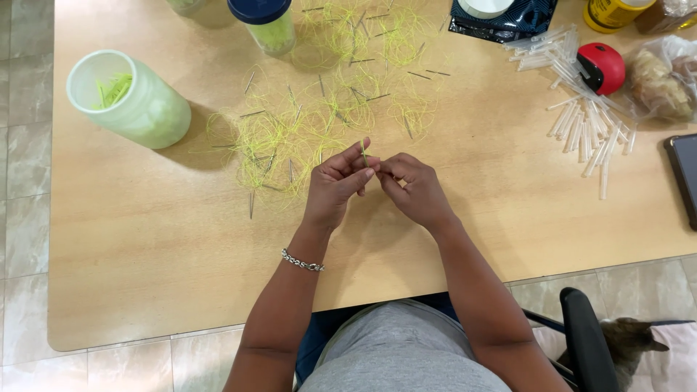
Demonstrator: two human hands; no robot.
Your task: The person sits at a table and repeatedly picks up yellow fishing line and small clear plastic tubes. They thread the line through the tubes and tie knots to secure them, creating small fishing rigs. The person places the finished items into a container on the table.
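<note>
Neon-yellow thread (319, 123) lies in loose, tangled loops across the far middle of the pale wooden bench (145, 239), with many thin grey metal pins or needles scattered through it. Both hands meet just near of that tangle. The left hand (335, 185) has its fingers closed in a pinch on a short yellow-green strand (363, 152) that stands up between thumb and forefinger; the right hand (414, 190) has its fingertips pressed together right beside it, also pinching, though whether on the same strand or on a pin I cannot tell.

Judging by how things lie, the work is partway: a frosted plastic jar (134, 101) on the far left, open and tipped on its side, holds only a few yellow-green pieces, and a second jar with a dark blue lid (265, 25) holds some more, while most of the thread and pins remain loose on the bench. A heap of clear, stiff plastic tubes (588, 116) lies far right, beside a glossy red rounded object (602, 67) and a crinkled clear bag (664, 80).

Surfaces are smooth and matte; the thread looks fine and springy.
</note>
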